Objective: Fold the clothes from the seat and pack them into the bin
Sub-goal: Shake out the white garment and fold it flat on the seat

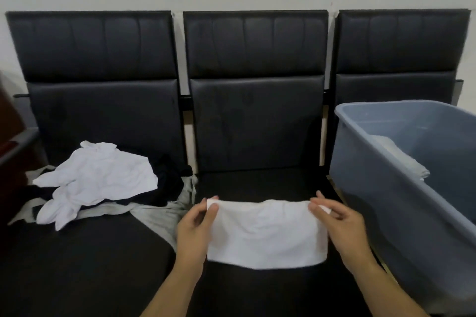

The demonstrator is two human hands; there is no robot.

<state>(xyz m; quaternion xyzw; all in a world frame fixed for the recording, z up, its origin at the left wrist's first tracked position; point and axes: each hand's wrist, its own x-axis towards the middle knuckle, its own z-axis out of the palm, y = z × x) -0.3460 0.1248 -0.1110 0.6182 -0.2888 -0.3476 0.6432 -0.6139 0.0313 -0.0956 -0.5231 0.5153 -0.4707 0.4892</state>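
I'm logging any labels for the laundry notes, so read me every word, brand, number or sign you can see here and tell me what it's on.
None: no readable text on the white garment both hands hold, the clothes pile, the bin or the seats.

a black padded bench with three seats in a row stands against a pale wall. on the left seat lies a loose pile of clothes: a crumpled white garment on top, a dark garment under it, and a grey garment at the bottom, which reaches over the gap toward the middle seat. on the middle seat lies a folded white cloth, near the front edge. on the right seat stands a blue-grey plastic bin, tilted in this view, just beside the middle seat.
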